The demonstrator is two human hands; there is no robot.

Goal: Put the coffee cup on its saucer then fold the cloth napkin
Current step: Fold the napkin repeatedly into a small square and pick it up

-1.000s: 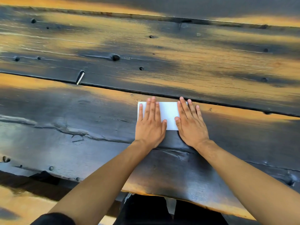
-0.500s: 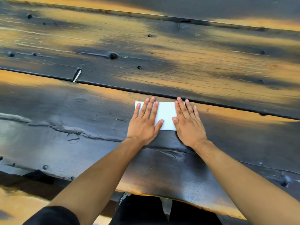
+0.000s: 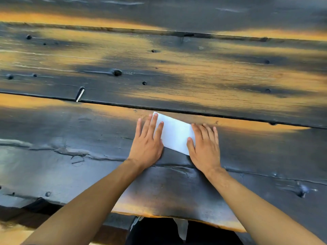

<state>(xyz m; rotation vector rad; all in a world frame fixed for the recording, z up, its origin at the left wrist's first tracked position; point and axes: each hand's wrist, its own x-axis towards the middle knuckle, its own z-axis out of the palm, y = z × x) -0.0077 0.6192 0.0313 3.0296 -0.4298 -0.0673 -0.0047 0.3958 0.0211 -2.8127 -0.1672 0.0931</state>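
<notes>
A white folded napkin point(image 3: 174, 134) lies flat on the dark wooden table point(image 3: 88, 138), turned at a slant with its far left corner pointing away from me. My left hand point(image 3: 147, 142) rests palm down on the napkin's left end, fingers spread. My right hand point(image 3: 205, 144) lies flat over its right end, fingers apart. Both hands press on the cloth without gripping it. No coffee cup or saucer is in view.
The table is made of broad charred planks with orange patches, knots and long gaps point(image 3: 194, 112) between boards. Its near edge point(image 3: 177, 216) runs just above my dark trousers point(image 3: 154, 232). A small pale sliver point(image 3: 80, 94) sticks in the gap at left.
The napkin has turned clockwise from square to slanted under my hands. My hands have moved apart toward its two ends, showing more white cloth between them.
</notes>
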